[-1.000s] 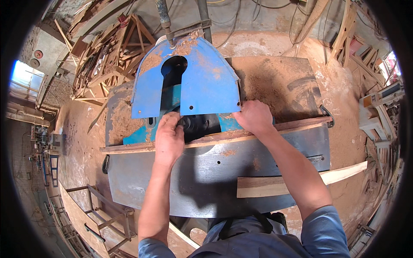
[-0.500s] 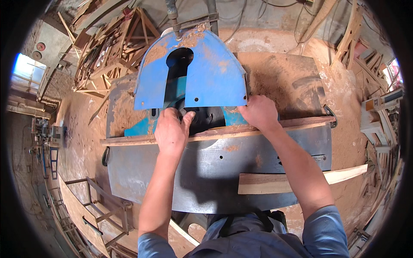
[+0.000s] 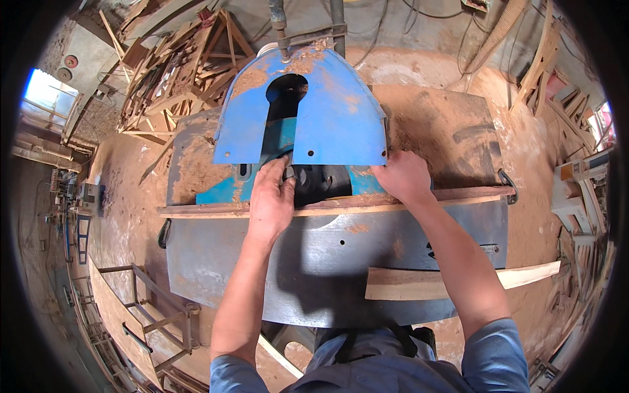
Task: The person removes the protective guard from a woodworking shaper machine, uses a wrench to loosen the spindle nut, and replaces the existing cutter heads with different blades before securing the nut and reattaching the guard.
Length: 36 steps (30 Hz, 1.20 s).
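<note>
A blue metal hood (image 3: 337, 111) with a keyhole slot and sawdust on top sits over teal machine parts (image 3: 216, 193) and a dark round mechanism (image 3: 318, 183) on a steel table (image 3: 400, 242). My left hand (image 3: 275, 200) is at that mechanism below the slot, fingers curled round a part I cannot make out. My right hand (image 3: 403, 173) grips the hood's lower right corner. A long wooden strip (image 3: 347, 206) runs across the table in front of both hands, and a pale board (image 3: 400, 285) lies near the front edge under my right forearm.
Piled wood scraps (image 3: 183, 72) are at the back left, more (image 3: 550, 92) at the back right. A metal-framed piece with a plywood panel (image 3: 121, 318) stands at the lower left. Pipes (image 3: 280, 29) rise behind the hood; cables and a hose (image 3: 491, 46) hang beyond.
My left hand has reached farther up toward the slot, its fingers less bunched than before. My right hand stays at the hood's corner. The whole view has shifted slightly.
</note>
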{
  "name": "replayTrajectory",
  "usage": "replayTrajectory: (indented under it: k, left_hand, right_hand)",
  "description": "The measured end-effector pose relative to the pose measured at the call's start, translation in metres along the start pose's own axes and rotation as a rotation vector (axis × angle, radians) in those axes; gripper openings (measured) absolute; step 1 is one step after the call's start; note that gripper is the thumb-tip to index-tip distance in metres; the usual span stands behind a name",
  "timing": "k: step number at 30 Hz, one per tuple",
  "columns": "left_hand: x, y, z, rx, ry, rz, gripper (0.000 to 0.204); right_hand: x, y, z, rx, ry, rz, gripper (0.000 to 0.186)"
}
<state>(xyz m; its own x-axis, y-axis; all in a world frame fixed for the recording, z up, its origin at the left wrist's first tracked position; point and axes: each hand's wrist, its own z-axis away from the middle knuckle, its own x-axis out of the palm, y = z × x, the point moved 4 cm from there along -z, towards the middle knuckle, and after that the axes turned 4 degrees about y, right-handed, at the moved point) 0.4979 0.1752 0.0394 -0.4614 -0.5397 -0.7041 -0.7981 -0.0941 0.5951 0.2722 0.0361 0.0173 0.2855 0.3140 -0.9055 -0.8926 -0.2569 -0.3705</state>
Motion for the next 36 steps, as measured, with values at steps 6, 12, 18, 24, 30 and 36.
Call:
replayTrajectory:
  k: [6, 12, 18, 24, 30, 36]
  left_hand:
    - [0.002, 0.015, -0.001, -0.153, -0.028, -0.181, 0.032]
    - [-0.001, 0.013, 0.0, -0.297, -0.112, -0.233, 0.038]
    - [-0.005, 0.007, -0.001, 0.006, -0.041, -0.105, 0.032]
    - [-0.002, 0.026, -0.011, -0.347, -0.284, -0.315, 0.036]
    - [0.007, -0.002, -0.001, -0.275, -0.106, -0.035, 0.028]
    - [0.003, -0.002, -0.002, -0.068, -0.085, 0.173, 0.036]
  right_hand:
    - [0.003, 0.003, -0.001, -0.008, 0.043, -0.015, 0.073]
    - [0.003, 0.003, 0.002, 0.014, 0.092, -0.032, 0.069]
    - [0.004, 0.003, 0.001, -0.017, 0.126, -0.078, 0.072]
    - [-0.001, 0.004, 0.001, 0.028, 0.048, -0.066, 0.073]
    - [0.0, 0.002, 0.002, 0.038, 0.046, -0.058, 0.074]
    - [0.002, 0.001, 0.0, -0.001, 0.052, -0.036, 0.075]
